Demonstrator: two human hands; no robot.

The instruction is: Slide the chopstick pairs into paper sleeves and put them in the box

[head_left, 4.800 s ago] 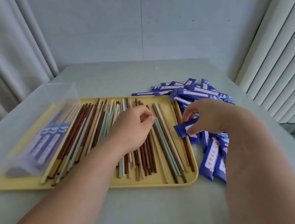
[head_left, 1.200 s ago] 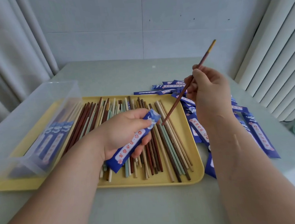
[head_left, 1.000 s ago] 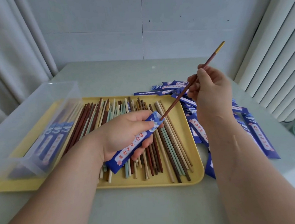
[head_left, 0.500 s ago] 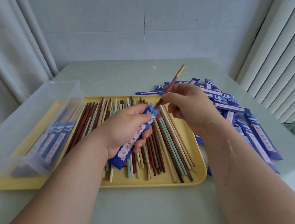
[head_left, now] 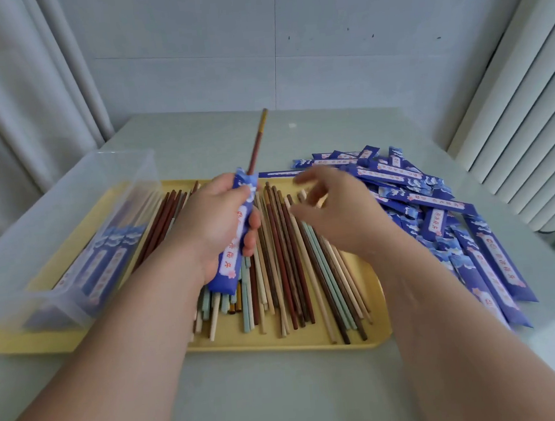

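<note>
Pale walls, a grey curtain on the left and a ribbed white panel on the right close in a grey-green surface. On it lies a yellow tray strewn with loose chopsticks in brown, cream and mint. A clear plastic box rests on the tray's left end, with a few sleeved pairs lying inside. An untidy pile of blue paper sleeves covers the surface just right of the tray.

Half a second ago the person's right hand pinched a brown chopstick and fed its tip into the mouth of a blue sleeve. That pinch is now gone. The right hand holds nothing, its fingers spread and relaxed (and blurred), above the loose sticks at the middle of the tray. The left hand grips the sleeve, fingers curled round its middle, and holds it more upright than before. The chopstick stands in the sleeve by itself, its upper length and yellowish end well clear of the paper.

So the first stick appears to be seated, at least partly. Only one stick shows above the sleeve, so the pair looks half done, and the free hand seems placed to pick a matching brown one. The stick in the sleeve probably needs pushing deeper before this pair can join the others in the box.
</note>
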